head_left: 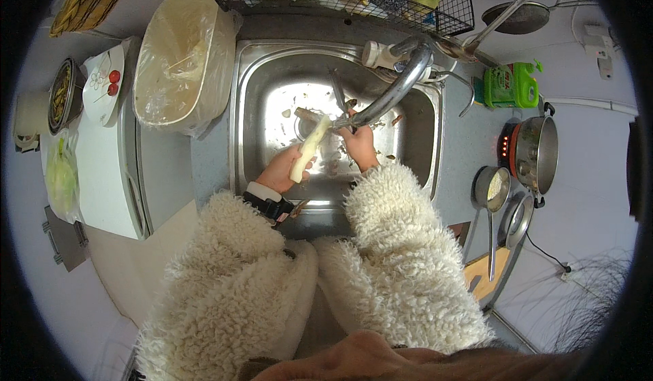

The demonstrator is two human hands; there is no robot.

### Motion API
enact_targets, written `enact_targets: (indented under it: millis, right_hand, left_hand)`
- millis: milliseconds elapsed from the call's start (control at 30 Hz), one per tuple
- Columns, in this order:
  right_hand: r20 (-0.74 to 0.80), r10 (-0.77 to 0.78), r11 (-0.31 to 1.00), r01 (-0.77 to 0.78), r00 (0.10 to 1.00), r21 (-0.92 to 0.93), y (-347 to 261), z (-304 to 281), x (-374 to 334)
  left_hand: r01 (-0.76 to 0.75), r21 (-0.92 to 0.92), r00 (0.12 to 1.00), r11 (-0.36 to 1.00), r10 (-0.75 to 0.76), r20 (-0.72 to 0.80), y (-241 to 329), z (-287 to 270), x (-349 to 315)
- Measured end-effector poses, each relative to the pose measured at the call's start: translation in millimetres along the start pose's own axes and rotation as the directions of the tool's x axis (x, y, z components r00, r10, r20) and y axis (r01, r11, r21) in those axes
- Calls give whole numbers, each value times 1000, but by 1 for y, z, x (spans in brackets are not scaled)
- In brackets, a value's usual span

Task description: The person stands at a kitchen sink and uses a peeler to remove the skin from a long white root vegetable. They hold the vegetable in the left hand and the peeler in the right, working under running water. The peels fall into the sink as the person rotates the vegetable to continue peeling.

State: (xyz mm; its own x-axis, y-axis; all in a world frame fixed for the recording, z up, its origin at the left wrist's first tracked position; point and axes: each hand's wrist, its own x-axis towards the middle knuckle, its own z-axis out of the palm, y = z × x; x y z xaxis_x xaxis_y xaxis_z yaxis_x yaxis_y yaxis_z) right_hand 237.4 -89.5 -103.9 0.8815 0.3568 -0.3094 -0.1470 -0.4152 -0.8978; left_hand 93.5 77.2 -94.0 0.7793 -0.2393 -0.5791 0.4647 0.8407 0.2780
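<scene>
My left hand [279,170], with a dark band and a white cuff at the wrist, is closed around a long, pale, peeled root vegetable [310,151]. The root slants up and to the right over the sink [269,140]. My right hand [360,147] is closed close to its upper end, just below the curved metal faucet [401,85]. What the right fingers grip is partly hidden by the faucet. A narrow, dark, blade-like shape [337,90] shows above them. Brown peelings and scraps lie scattered over the sink bottom, with a brownish piece [307,114] behind the root.
A plastic-lined bin [224,55] stands left of the sink, beside a white surface [102,170] holding a plate [102,99]. Behind is a wire basket [456,7]. On the right are a green jug [510,85], a pot [542,153] and a small long-handled pan [491,189].
</scene>
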Motion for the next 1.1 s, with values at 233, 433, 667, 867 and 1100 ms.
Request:
enact_targets:
  millis: [233,433,667,867,1100]
  right_hand:
    - [185,-369,747,409,911,-524,-25,-26,-68]
    - [171,-395,613,398,903,-682,-17,-35,-62]
    - [108,-437,664,401,893,-632,-14,-41,-71]
    - [277,-404,680,488,872,-546,-11,-37,-70]
    - [-122,-281,856,191,952,-481,-2,-43,-54]
  left_hand:
    - [-58,44,998,997,60,-31,-6,2,15]
    - [-3,133,1000,991,7,-26,-16,6,14]
    - [-18,126,993,992,32,-113,-15,10,15]
    - [26,95,1000,995,-27,6,-15,8,14]
    - [14,51,998,999,-11,-63,-16,9,10]
